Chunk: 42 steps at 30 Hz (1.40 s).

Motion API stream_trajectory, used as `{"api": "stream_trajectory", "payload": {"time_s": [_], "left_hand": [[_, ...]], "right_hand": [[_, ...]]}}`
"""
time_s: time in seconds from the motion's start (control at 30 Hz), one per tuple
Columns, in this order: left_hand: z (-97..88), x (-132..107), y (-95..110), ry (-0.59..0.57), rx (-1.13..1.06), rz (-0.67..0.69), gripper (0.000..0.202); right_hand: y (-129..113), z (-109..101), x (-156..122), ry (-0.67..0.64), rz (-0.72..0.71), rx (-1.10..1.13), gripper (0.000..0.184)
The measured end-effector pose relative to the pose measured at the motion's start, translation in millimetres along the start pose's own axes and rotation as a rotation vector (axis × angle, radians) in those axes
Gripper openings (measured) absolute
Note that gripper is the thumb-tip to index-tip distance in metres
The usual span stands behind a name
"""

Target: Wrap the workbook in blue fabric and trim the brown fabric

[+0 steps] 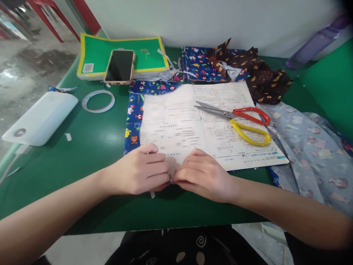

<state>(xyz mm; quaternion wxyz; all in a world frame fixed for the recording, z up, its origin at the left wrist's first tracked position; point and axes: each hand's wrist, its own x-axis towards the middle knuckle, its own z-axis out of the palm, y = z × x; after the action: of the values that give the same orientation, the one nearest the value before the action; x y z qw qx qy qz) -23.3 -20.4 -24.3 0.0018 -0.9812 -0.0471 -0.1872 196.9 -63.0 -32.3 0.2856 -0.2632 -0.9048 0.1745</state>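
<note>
An open printed book [176,110] lies on a sheet of blue cartoon-patterned wrapping paper [134,127], which shows along its left and top edges. At the book's lower edge my left hand [146,169] is closed, its fingers curled inward. Close beside it my right hand [204,175] is closed too, fingertips nearly meeting the left ones. Both pinch at the lower edge, but what is between the fingers is mostly hidden. Scissors [230,116] with one red and one yellow handle rest across the right page, blades slightly apart.
A roll of tape [98,101], a white power bank [41,117] and a phone [120,66] on a green book [146,51] are to the left. Brown patterned paper [261,73], a blue-covered book [195,64], pale patterned paper [317,147] and a purple bottle [314,46] are to the right.
</note>
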Motion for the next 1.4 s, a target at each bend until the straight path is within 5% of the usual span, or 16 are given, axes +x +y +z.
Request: {"api": "stream_trajectory", "payload": {"time_s": [1.4], "left_hand": [[-1.0, -1.6, 3.8, 0.063, -0.009, 0.065, 0.028]], "right_hand": [[0.4, 3.8, -0.6, -0.104, 0.056, 0.102, 0.014]]}}
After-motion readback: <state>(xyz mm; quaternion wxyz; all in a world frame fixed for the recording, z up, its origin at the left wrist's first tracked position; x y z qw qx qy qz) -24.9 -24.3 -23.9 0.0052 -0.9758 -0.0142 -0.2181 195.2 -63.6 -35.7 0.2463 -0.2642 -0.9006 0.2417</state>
